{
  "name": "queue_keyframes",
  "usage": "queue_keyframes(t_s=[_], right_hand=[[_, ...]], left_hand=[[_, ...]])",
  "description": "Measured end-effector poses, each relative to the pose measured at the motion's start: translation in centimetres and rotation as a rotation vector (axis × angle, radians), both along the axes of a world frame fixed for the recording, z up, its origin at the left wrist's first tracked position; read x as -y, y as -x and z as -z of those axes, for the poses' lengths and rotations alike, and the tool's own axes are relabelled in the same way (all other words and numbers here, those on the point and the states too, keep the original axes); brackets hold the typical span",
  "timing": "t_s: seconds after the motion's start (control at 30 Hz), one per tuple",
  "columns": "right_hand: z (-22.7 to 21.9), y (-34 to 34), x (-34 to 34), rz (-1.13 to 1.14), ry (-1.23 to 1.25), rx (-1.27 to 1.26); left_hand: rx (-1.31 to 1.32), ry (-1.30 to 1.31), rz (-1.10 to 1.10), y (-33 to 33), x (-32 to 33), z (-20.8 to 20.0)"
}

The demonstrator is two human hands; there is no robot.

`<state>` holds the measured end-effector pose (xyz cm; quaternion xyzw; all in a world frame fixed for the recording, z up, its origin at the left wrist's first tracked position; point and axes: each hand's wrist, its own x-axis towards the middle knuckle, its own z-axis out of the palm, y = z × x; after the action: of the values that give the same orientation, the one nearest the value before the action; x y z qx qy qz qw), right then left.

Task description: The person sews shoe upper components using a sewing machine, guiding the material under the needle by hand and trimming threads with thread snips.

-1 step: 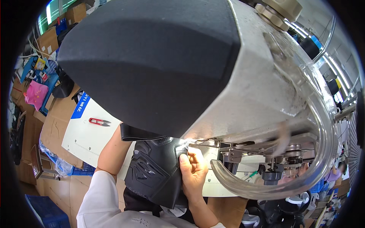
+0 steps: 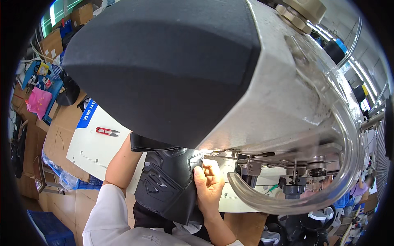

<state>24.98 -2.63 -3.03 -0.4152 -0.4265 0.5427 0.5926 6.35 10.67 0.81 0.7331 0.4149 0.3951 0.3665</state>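
Black embossed panel [image 2: 162, 180] overhangs our worktop [image 2: 91, 144] at its near edge, right side pinched by our right hand [image 2: 210, 186]. We cannot tell what our hidden left hand grasps.

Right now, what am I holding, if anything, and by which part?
Your right hand holds the black molded piece by its right edge; your left hand is hidden, so its hold cannot be told.

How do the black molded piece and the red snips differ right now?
The black molded piece looks larger and has a raised pattern; the red snips are small, with dark pointed blades. The right hand grips the black molded piece; the red snips lie untouched on the white tabletop.
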Motion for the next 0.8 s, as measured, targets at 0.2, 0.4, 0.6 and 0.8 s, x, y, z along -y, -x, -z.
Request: queue_keyframes(t_s=[0.2, 0.4, 0.6, 0.8], right_hand=[[0.3, -2.0, -0.1, -0.113, 0.121, -0.023], [0.4, -2.5, -0.5, -0.154, 0.114, -0.021], [-0.1, -3.5, -1.6, -0.043, 0.261, -0.011], [-2.2, -4.0, -2.6, -0.13, 0.22, 0.1]], left_hand=[[-0.001, 0.006, -0.022, -0.1, -0.3, 0.3], [-0.006, 0.003, -0.05, 0.4, -0.3, 0.5], [-0.033, -0.004, -0.095, -0.2, -0.6, -0.1], [-0.026, -0.013, -0.125, 0.2, 0.3, 0.7]])
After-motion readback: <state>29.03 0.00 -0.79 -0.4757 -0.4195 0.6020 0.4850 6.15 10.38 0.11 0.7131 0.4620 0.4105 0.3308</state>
